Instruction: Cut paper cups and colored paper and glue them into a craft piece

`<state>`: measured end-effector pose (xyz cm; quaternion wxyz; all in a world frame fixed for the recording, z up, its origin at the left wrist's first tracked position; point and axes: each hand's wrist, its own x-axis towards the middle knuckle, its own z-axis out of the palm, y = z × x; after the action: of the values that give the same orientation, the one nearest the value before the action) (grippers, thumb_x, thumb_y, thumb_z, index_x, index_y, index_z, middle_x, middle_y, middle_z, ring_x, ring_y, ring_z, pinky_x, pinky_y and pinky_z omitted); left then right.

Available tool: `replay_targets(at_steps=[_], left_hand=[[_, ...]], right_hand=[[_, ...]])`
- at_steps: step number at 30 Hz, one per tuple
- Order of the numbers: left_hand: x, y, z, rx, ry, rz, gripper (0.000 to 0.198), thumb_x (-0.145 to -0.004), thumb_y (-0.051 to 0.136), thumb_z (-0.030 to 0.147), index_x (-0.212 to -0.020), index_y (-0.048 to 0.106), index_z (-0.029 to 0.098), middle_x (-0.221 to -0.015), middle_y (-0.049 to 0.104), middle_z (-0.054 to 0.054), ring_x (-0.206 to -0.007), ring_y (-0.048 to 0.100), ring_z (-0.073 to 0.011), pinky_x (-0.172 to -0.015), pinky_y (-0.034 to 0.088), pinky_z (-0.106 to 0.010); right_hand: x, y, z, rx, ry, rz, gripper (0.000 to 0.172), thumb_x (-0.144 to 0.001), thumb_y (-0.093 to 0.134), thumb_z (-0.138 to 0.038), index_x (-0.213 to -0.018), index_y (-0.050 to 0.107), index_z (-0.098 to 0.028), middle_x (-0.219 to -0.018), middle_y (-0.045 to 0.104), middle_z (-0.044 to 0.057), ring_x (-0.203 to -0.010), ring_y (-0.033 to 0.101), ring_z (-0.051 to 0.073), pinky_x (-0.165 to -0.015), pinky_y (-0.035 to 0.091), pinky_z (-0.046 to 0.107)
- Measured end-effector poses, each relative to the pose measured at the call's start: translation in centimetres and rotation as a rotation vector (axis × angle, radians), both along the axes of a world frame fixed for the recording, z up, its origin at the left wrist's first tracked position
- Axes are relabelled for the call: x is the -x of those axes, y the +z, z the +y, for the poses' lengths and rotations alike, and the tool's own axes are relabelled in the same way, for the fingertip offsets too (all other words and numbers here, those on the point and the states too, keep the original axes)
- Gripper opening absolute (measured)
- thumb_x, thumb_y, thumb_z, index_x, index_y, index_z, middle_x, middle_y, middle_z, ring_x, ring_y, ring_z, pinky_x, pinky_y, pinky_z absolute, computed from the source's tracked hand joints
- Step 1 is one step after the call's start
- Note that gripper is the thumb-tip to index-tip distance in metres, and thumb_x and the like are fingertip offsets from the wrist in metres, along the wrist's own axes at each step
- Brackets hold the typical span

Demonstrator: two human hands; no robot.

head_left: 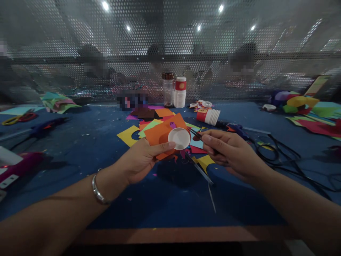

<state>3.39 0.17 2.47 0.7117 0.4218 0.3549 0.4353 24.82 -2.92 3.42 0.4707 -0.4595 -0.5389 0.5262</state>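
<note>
Between thumb and fingers, my left hand holds an orange paper sheet with a round white paper piece, perhaps a cup end, against its front. My right hand is closed around dark scissors or tweezers, whose tips point left toward the round piece's right edge. A small purple paper shape shows just above the white piece. Beneath and behind both hands lie colored paper sheets, among them a yellow one with a round hole.
A glass bottle and stacked paper cups stand at the back; more cups lie on their side. Cables and a glue gun are right. A power strip and red-yellow scissors are left.
</note>
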Motion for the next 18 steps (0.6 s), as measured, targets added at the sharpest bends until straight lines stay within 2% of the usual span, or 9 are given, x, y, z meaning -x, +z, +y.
replay_targets(at_steps=[4, 10, 13, 18], left_hand=[[-0.2, 0.0, -0.2, 0.008, -0.015, -0.018, 0.022, -0.072, 0.083, 0.011, -0.093, 0.078, 0.015, -0.101, 0.078, -0.006, -0.085, 0.071, -0.0142, -0.082, 0.056, -0.026], [-0.2, 0.1, -0.4, -0.013, -0.008, -0.030, 0.024, -0.074, 0.082, 0.011, -0.097, 0.077, 0.016, -0.108, 0.077, -0.005, -0.089, 0.071, -0.0139, -0.085, 0.057, -0.024], [-0.3, 0.1, -0.6, -0.022, 0.005, -0.035, 0.025, -0.075, 0.081, 0.012, -0.100, 0.077, 0.017, -0.115, 0.076, -0.006, -0.091, 0.071, -0.0140, -0.085, 0.057, -0.023], [-0.7, 0.1, -1.2, 0.003, 0.008, -0.050, 0.030, -0.076, 0.081, 0.014, -0.105, 0.077, 0.018, -0.114, 0.077, -0.007, -0.092, 0.072, -0.0156, -0.082, 0.057, -0.024]], right_hand=[[0.0, 0.0, 0.0, 0.008, 0.023, 0.035, 0.042, -0.075, 0.079, -0.052, -0.070, 0.056, -0.017, -0.057, 0.044, -0.007, -0.041, 0.026, 0.001, -0.039, 0.011, 0.021], [0.0, 0.0, 0.0, 0.023, -0.008, 0.038, 0.040, -0.078, 0.076, -0.050, -0.073, 0.056, -0.017, -0.057, 0.045, -0.007, -0.040, 0.026, 0.001, -0.038, 0.012, 0.020], [0.2, -0.1, 0.0, 0.019, -0.003, 0.051, 0.040, -0.077, 0.077, -0.051, -0.072, 0.055, -0.018, -0.056, 0.044, -0.008, -0.039, 0.025, 0.001, -0.038, 0.011, 0.021], [0.6, -0.1, -0.1, 0.008, 0.023, 0.062, 0.045, -0.073, 0.079, -0.055, -0.070, 0.054, -0.018, -0.054, 0.043, -0.008, -0.039, 0.025, 0.001, -0.037, 0.011, 0.020]])
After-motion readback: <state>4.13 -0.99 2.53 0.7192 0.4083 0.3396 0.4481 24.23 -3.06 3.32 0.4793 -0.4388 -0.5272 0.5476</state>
